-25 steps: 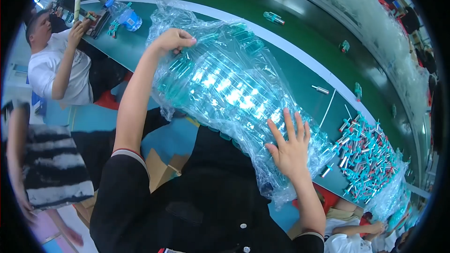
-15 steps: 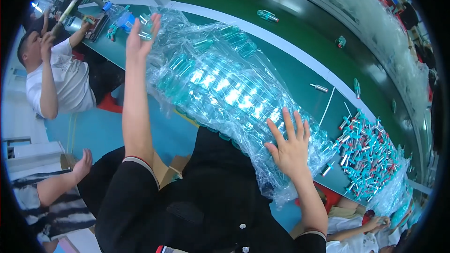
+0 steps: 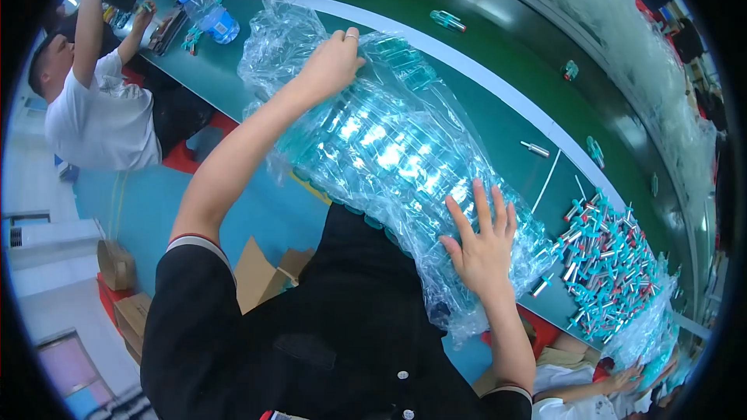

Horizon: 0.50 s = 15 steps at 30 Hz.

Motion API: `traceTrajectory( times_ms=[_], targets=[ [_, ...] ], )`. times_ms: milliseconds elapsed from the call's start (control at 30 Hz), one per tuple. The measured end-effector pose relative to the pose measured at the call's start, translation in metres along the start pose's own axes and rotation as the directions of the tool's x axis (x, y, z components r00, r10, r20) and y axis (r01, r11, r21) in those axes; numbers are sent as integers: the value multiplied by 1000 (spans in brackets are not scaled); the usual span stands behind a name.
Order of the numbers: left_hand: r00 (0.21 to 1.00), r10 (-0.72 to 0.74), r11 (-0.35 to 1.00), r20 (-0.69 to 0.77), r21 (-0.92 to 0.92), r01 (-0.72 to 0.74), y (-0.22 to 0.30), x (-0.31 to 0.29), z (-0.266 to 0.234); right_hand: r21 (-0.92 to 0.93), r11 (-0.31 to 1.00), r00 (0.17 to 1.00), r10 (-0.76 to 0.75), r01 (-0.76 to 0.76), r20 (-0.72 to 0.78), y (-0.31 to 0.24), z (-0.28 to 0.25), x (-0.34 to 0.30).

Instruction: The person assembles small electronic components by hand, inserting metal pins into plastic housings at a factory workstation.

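a big clear plastic bag (image 3: 389,148) packed with rows of small teal-tinted transparent parts lies slantwise over the near edge of the green worktop (image 3: 498,109), its lower end hanging off the edge against the person's dark shirt (image 3: 342,327). the loose, crumpled top of the bag bunches up at the far left end, and light glares off the packed rows in the middle.

the left hand (image 3: 331,66) rests on the upper part of the bag, fingers curled down over the plastic in a loose closed grip on the film; a ring shows on one finger. the right hand (image 3: 484,245) lies flat on the lower end of the bag, fingers spread wide and pressing on the surface, not closed around anything.

just to the right of the bag, a heap of small teal-and-red parts (image 3: 607,264) is spread over the worktop, some of it spilling into another clear bag at the far right edge. a few single parts lie scattered farther out on the green surface, one of them near the white strip (image 3: 449,21). a plastic water bottle with a blue label (image 3: 208,17) lies on the worktop beyond the bag's top end.

at the left, a person in a white t-shirt (image 3: 101,120) sits by the worktop with both arms raised. cardboard boxes (image 3: 117,264) stand on the floor below.
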<state>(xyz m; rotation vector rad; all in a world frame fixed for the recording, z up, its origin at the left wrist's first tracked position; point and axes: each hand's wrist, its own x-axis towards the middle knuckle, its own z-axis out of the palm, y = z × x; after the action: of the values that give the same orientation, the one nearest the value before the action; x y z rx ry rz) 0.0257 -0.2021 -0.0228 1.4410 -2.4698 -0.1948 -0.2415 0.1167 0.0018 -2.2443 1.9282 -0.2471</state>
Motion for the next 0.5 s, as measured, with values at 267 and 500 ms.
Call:
traceTrajectory(
  times_ms=[267, 500],
  targets=[
    [918, 219, 972, -332, -4, -233, -9, -1, -33, 9, 1000, 1000, -14, 14, -24, 3, 1, -2],
    [829, 150, 967, -539, 253, -10, 12, 8, -96, 16, 1000, 999, -6, 7, -32, 3, 1, -3]
  ],
)
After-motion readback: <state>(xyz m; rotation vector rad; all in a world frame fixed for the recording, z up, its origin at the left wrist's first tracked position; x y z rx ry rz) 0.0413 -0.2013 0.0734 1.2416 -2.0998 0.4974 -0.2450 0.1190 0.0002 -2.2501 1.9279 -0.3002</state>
